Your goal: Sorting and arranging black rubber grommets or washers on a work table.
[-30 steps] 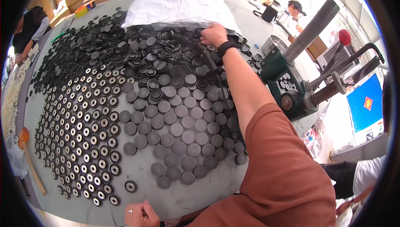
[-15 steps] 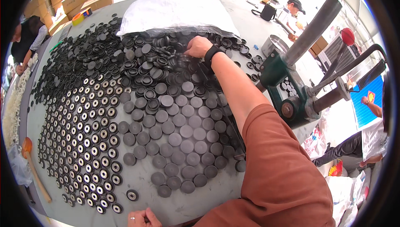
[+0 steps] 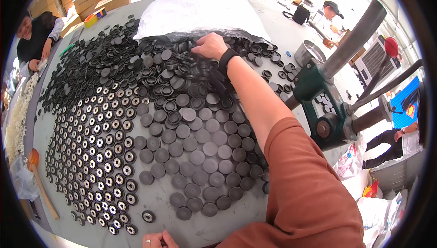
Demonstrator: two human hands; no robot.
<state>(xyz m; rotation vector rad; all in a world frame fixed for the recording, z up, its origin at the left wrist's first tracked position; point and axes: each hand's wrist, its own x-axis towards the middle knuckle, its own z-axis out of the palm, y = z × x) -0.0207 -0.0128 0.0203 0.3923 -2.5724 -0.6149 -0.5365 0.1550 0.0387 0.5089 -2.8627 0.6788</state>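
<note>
Our right hand (image 3: 210, 46), black wristband (image 3: 226, 61) on, reaches into heap of loose black round plastic caps (image 3: 166, 55) at mouth of white plastic sack (image 3: 195, 13). Fingers bent; cannot tell whether they pinch any. Our left hand (image 3: 159, 240) curled at near edge of grey tabletop (image 3: 159, 198), perhaps for steadiness; contents hidden, cannot tell. Flat-faced dark-grey discs (image 3: 210, 148) single-layer, silver-centred black rings (image 3: 119, 149) grouped left, seemingly kept apart for easy reach.

The right hand (image 3: 210, 46) has shifted left over the black caps (image 3: 166, 55), along the white bag (image 3: 200, 13).
</note>
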